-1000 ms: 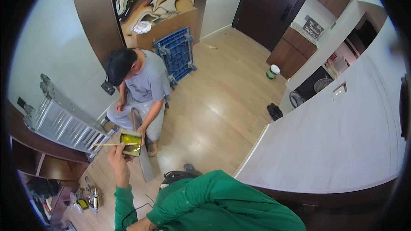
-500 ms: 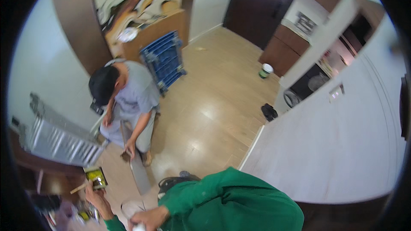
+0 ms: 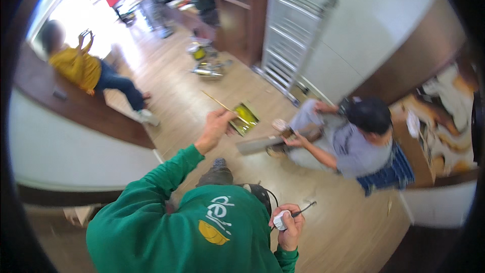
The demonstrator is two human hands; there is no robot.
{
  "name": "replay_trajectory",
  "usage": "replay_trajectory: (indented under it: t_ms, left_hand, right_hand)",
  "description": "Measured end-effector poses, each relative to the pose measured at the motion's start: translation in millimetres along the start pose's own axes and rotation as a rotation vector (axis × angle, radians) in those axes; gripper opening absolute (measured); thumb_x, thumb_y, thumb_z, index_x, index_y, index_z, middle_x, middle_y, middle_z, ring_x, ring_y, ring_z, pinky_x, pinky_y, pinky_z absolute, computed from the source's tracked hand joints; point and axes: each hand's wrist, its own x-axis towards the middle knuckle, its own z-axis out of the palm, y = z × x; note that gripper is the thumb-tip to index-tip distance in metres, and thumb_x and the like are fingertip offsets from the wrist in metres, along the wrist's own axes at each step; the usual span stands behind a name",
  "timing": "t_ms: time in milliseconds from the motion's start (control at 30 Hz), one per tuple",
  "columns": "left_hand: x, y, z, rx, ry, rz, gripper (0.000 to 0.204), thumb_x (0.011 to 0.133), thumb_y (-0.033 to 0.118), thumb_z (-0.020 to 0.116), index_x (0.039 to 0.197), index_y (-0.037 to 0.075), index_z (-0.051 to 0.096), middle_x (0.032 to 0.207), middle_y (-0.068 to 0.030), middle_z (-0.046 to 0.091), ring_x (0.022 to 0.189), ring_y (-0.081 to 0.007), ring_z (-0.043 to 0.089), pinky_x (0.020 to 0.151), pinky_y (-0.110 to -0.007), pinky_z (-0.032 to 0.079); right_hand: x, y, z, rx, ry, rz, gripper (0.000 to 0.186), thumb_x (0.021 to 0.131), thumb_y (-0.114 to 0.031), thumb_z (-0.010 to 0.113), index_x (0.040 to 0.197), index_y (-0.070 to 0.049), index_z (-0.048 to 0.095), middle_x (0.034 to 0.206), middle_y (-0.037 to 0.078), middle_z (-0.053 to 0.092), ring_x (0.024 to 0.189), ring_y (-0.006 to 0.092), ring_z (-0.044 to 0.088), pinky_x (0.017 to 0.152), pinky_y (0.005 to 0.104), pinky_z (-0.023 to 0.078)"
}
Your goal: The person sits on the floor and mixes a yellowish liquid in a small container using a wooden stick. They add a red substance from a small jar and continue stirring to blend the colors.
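Head: clamping likely light, rigid tin (image 3: 248,111), best rim-held, stick (image 3: 214,99) across it, in left hand (image 3: 217,127); gadget (image 3: 282,221) gripped in right hand (image 3: 291,229).

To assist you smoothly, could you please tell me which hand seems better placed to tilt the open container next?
Probably the left hand: it holds the open container, while the right hand grips a white object.

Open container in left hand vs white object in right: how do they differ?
Colour: the container shows yellow-green inside; the white object shows none.
Size: the container looks larger than the white object.
Position: the container is held out ahead of the body; the white object is close beside the green top.
Shared: each is held in one bare hand, left and right respectively.
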Motion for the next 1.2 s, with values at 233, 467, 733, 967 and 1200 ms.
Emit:
replay_trajectory:
  t_ms: [233, 467, 733, 967, 1200]
  left_hand:
    - [28, -35, -44, -0.056, 0.279, -0.046, 0.024, 0.094, 0.018, 0.065, 0.097, -0.005, 0.068, 0.079, -0.0101, 0.071, 0.051, -0.0142, 0.064, 0.046, -0.026, 0.051]
    - [54, -99, -72, -0.115, 0.447, -0.113, 0.031, 0.092, 0.023, 0.067, 0.095, -0.007, 0.068, 0.079, -0.0129, 0.071, 0.055, -0.0175, 0.065, 0.048, -0.029, 0.051]
    - [168, -69, -243, -0.174, 0.533, -0.148, 0.024, 0.093, 0.018, 0.068, 0.093, -0.006, 0.067, 0.075, -0.0094, 0.068, 0.053, -0.0137, 0.062, 0.046, -0.027, 0.048]
    - [254, 3, -389, -0.158, 0.672, 0.056, 0.023, 0.095, 0.018, 0.068, 0.094, -0.004, 0.068, 0.076, -0.0084, 0.069, 0.054, -0.0124, 0.062, 0.046, -0.025, 0.047]
    - [372, 42, -471, -0.238, 0.745, 0.07, 0.021, 0.096, 0.018, 0.068, 0.097, -0.003, 0.069, 0.078, -0.0086, 0.07, 0.056, -0.0117, 0.062, 0.047, -0.025, 0.047]
  right_hand:
    - [110, -4, 9, -0.251, -0.28, 0.158, 0.021, 0.094, -0.01, 0.069, 0.109, 0.002, 0.061, 0.091, 0.015, 0.07, 0.068, 0.0194, 0.068, 0.063, 0.0293, 0.054]
    - [209, 7, 22, -0.432, -0.46, 0.322, 0.03, 0.1, -0.029, 0.064, 0.106, 0.001, 0.064, 0.082, 0.012, 0.07, 0.065, 0.0196, 0.066, 0.059, 0.029, 0.053]
    - [402, 166, 160, -0.456, -0.291, 0.473, 0.043, 0.108, -0.041, 0.048, 0.095, -0.001, 0.06, 0.072, 0.015, 0.069, 0.058, 0.0262, 0.07, 0.045, 0.0322, 0.053]
    - [571, 298, 106, -0.858, -0.084, 0.482, 0.056, 0.1, -0.047, 0.058, 0.081, 0.006, 0.068, 0.07, 0.015, 0.068, 0.053, 0.0279, 0.065, 0.045, 0.0406, 0.056]
    - [635, 360, 131, -1.227, -0.077, 0.733, 0.047, 0.096, -0.038, 0.065, 0.084, 0.008, 0.071, 0.074, 0.015, 0.068, 0.061, 0.0294, 0.066, 0.05, 0.0438, 0.057]
